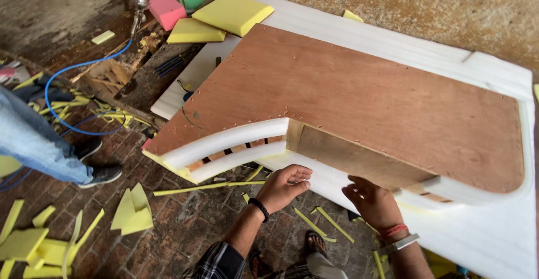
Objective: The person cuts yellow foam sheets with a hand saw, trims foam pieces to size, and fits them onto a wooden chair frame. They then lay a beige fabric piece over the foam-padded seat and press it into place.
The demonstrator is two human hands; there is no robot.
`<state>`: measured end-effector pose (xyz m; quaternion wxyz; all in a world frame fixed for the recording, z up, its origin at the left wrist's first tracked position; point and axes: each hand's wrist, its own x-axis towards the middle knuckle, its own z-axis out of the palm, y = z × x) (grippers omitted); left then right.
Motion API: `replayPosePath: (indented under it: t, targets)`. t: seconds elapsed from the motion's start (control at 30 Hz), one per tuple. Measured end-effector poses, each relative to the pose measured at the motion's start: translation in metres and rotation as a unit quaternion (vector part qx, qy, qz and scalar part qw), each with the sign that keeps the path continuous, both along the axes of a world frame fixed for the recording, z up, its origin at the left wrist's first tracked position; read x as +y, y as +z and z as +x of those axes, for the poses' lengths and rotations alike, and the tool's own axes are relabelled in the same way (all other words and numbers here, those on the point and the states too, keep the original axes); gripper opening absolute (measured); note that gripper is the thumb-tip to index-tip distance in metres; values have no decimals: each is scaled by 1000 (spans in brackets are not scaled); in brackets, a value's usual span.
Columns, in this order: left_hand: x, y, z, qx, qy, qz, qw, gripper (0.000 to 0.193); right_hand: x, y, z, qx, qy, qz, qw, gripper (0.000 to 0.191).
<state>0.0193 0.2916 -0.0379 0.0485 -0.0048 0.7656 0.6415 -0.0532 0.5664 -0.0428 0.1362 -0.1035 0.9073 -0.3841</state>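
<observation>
Two bare hands meet the near edge of a large reddish-brown plywood furniture frame (359,99), which lies flat on a wide white foam sheet (494,234) spread over the brick floor. That sheet sticks out past the panel on every side, so the frame seems to serve as a shape laid over it.

From the head camera, the left hand (283,186), with a black band at the wrist, is half open, fingers curled up against the white foam strip (230,138) that wraps the curved edge. It presses rather than grips. The right hand (373,200), wearing a red thread and a watch, lies open and flat against the foam below the recessed wooden side, holding nothing.

Yellow foam offcuts (132,214) litter the bricks. A blue air hose (67,88) runs to a metal spray gun (140,1) at upper left, beside yellow foam wedges (230,12). Another person's jeans-clad leg (33,138) stands at the left edge.
</observation>
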Motion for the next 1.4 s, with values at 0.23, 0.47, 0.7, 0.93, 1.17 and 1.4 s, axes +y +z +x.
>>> replayPosePath:
  t: [0.23, 0.47, 0.7, 0.93, 1.17, 1.4]
  targets:
    - [12, -3, -27, -22, 113, 42, 992, 36, -24, 77, -76, 187, 66, -92, 976, 26]
    - [6, 7, -25, -41, 214, 23, 976, 37, -101, 89, -97, 192, 131, -28, 972, 23]
    - [-24, 15, 6, -79, 285, 6, 955, 41, -143, 67, -113, 394, 280, -19, 875, 61]
    - [-63, 36, 32, -68, 301, 66, 949, 62, -158, 51, -105, 408, 286, 54, 865, 80]
    - [-141, 56, 77, -55, 403, 99, 908, 55, -169, 53, -88, 385, 250, 55, 887, 90]
    - [-173, 10, 99, -39, 318, 89, 943, 45, -174, 45, -82, 407, 222, 78, 882, 74]
